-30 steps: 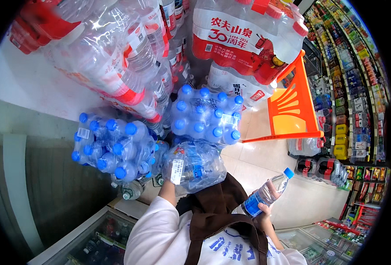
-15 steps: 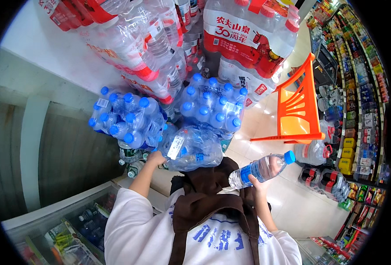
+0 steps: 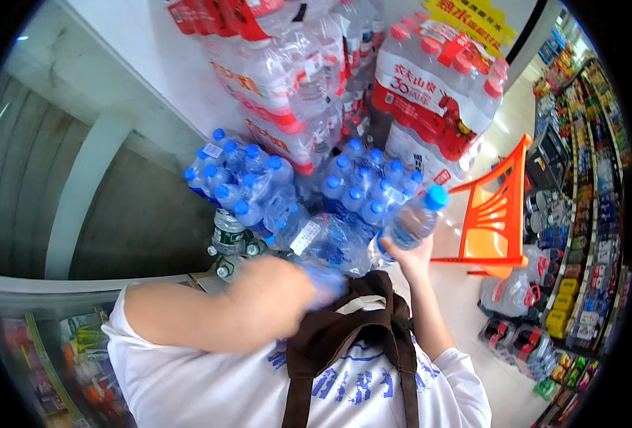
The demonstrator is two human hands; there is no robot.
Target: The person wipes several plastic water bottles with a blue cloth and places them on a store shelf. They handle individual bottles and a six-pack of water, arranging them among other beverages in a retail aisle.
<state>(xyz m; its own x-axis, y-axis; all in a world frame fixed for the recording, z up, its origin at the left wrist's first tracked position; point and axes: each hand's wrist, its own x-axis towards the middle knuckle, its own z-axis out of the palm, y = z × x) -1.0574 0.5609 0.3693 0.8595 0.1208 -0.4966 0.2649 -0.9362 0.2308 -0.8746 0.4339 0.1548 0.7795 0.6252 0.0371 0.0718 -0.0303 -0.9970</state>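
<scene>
My right hand (image 3: 409, 258) is raised and grips a clear water bottle with a blue cap (image 3: 414, 217), tilted up to the right. My left arm bends across my chest. My left hand (image 3: 324, 282) is a bluish blur at the mouth of a brown shoulder bag (image 3: 344, 332) hanging on my front, so I cannot see what it holds. Just beyond both hands lies a shrink-wrapped pack of blue-capped bottles (image 3: 327, 239).
More blue-capped packs (image 3: 241, 185) are stacked ahead, with tall red-capped packs (image 3: 437, 93) above them. A dark-capped bottle (image 3: 227, 232) stands by the wall. An orange plastic chair (image 3: 491, 214) stands right; stocked shop shelves (image 3: 587, 214) line the aisle. A glass cabinet (image 3: 38, 335) is lower left.
My left hand has left the wrapped pack and swung back to the bag's mouth. My right hand has lifted the bottle higher, closer to the stacked packs.
</scene>
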